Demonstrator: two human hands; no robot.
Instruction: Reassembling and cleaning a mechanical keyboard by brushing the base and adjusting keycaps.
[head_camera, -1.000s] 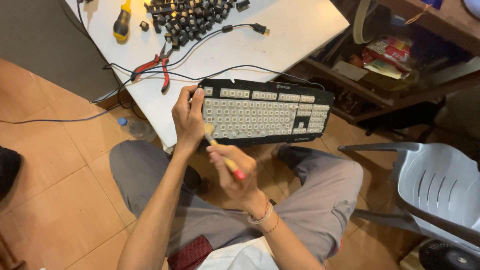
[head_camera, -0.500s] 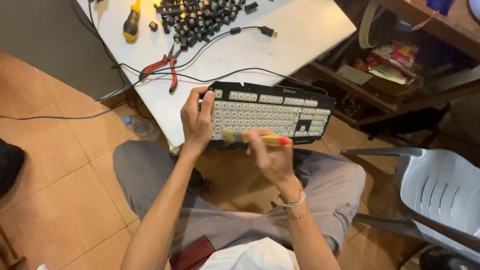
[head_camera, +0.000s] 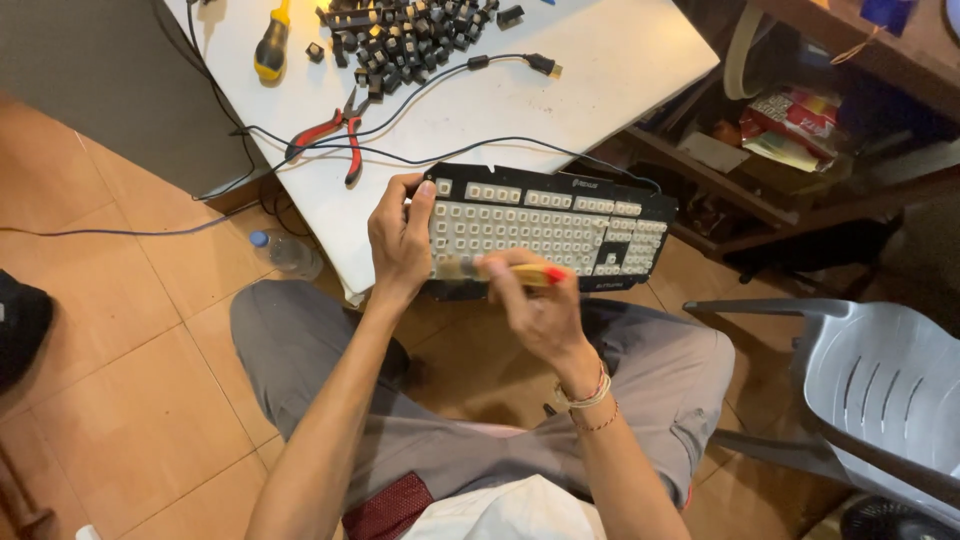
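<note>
Already the keyboard (head_camera: 550, 232) has been stripped of its keycaps: the black frame shows rows of pale bare switch sites, and the caps lie in a dark heap (head_camera: 400, 30) at the far end of the white table (head_camera: 620, 70). The board sits tilted at the table's near edge, over the seated person's lap. The left hand (head_camera: 400, 240) clasps its left end, fingers wrapped over the frame and thumb on the near side. The right hand (head_camera: 530, 300) is closed around a small brush (head_camera: 505, 272) with a pale wooden handle and a red tip, its blurred bristle end resting on the lower left rows of the board. Judging by this, stripping the caps looks finished and the brushing of the exposed bed is under way; how much of the surface has been covered I cannot tell, since no dust or clean patch shows. The caps remain off the board. Near the heap lie red-handled pliers (head_camera: 335, 135), a yellow-handled screwdriver (head_camera: 270, 45) and the keyboard's black cable (head_camera: 480, 75), unplugged, its plug lying on the table. A clear plastic bottle (head_camera: 285, 252) lies on the tiled floor (head_camera: 120, 400), and a grey plastic chair (head_camera: 870, 370) stands to the right.
</note>
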